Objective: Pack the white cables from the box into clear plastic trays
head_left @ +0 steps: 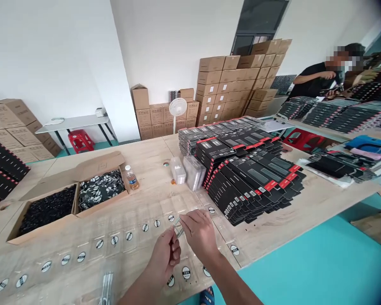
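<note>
The left hand (167, 253) and right hand (199, 233) meet in front of the pile of black-and-red printed boxes (257, 173), toward its left. Fingers of both hands are curled, pinching a small shiny piece (178, 228) between them; it is too small to identify. Under the hands and stretching left of the pile, clear plastic trays (122, 256) with round stickers (114, 240) lie in rows. A blurred bundle of slim silvery pieces (106, 288) lies nearer the wearer than the pile, well to its left. Clear plastic cases (195, 173) stand just beside the pile's left side. Farther left of it are a bottle (132, 178) holding amber liquid, an open carton of black-and-white packets (101, 188) and one of small black parts (47, 207).
</note>
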`<state>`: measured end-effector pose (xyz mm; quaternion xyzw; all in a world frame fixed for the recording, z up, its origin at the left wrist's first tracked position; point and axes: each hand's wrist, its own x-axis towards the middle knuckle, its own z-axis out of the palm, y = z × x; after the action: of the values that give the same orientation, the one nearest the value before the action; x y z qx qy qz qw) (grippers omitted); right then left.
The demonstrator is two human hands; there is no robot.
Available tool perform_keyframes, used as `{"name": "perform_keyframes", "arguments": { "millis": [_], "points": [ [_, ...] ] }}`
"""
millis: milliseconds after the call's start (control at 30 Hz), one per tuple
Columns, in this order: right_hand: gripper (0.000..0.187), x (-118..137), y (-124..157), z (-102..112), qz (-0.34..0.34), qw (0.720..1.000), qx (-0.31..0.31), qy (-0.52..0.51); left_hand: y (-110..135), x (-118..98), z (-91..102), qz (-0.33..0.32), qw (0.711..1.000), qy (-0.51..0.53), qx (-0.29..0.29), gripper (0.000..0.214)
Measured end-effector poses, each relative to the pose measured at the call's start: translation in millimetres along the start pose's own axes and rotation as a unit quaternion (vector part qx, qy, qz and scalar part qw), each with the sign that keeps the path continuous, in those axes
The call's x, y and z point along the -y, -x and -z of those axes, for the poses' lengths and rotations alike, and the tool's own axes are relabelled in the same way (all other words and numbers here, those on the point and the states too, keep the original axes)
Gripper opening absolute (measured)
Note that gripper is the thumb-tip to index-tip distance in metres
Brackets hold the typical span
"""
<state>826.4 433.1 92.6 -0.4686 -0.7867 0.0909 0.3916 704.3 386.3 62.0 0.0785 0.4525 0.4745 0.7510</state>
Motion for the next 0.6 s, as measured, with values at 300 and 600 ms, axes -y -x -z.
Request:
{"name": "perform_keyframes", "arguments": {
  "millis": [300, 600],
  "points": [
    [0.044, 17.1, -6.5, -25.2, -0.319, 0.866, -0.026, -0.384, 5.4, -15.7, 22.3, -0.027, 0.985, 0.11, 0.13, 0.042],
    [0.043, 7.3, 4.6, -50.2, -0.423, 0.74, 0.018, -0.523, -12.3, -0.6, 89.5, -0.025, 0.982, -0.185, 0.025, 0.048]
  ]
}}
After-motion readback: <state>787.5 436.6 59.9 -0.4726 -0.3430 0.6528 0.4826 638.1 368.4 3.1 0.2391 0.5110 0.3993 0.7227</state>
